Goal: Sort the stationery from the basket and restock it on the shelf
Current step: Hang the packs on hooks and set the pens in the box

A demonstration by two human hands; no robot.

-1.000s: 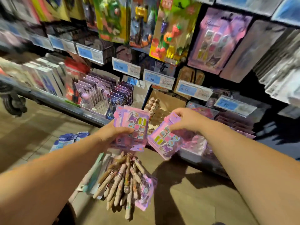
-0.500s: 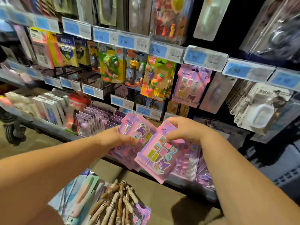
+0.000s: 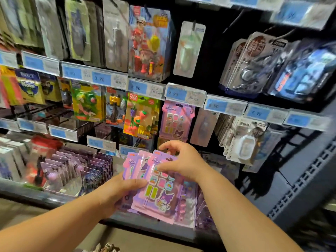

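Note:
Several pink-purple eraser packs (image 3: pixel 160 190) with a cartoon figure are stacked and fanned between my hands, in front of the shelf. My left hand (image 3: pixel 118 191) grips the stack from the left, thumb across the front pack. My right hand (image 3: pixel 181 160) rests on the top of the front pack, fingers bent over its upper edge. A matching pack (image 3: pixel 174 120) hangs on a peg just above my right hand. Only a few pen tops of the basket's contents (image 3: pixel 107 248) show at the bottom edge.
The shelf rail (image 3: pixel 45 199) runs along the front of a low shelf with purple boxed items (image 3: pixel 76 170). Fruit eraser packs (image 3: pixel 140 115), correction tapes (image 3: pixel 243 140) and other hanging packs fill the pegs. Blue price tags (image 3: pixel 185 93) line each row. A grey upright (image 3: pixel 305 182) stands at the right.
The view has tilted up from the basket to the pegs. My right hand brought its pack onto the left hand's packs, forming one stack, and both hands rose toward the hanging matching pack.

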